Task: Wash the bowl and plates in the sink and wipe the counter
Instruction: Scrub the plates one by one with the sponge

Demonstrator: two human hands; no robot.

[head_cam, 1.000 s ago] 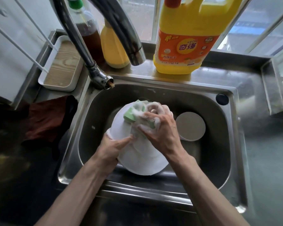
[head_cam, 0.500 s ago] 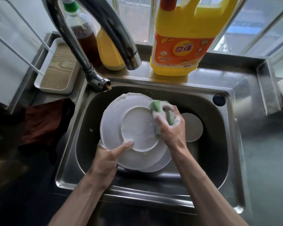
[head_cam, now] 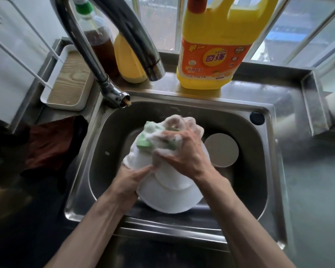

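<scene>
White plates point(head_cam: 170, 198) are stacked and tilted in the steel sink point(head_cam: 259, 171), their undersides toward me. My left hand point(head_cam: 130, 182) grips the stack at its left edge, thumb on the upper face. My right hand point(head_cam: 184, 153) grips a green sponge point(head_cam: 143, 144) covered in white foam and presses it against the upper part of the top plate. Foam covers my right fingers. A round grey-white dish point(head_cam: 221, 149) lies on the sink floor to the right of the plates.
The curved tap point(head_cam: 139, 39) hangs above the sink, no water running. A big yellow detergent jug point(head_cam: 213, 55), a small yellow bottle point(head_cam: 126, 59) and a brown-liquid bottle point(head_cam: 99, 41) stand behind it. A white tray point(head_cam: 66, 84) and a dark red cloth point(head_cam: 48, 144) lie left.
My right hand swept the sponge from the plates' right edge up and left onto their upper part, with more foam showing. The stack tipped so less of its face shows.
</scene>
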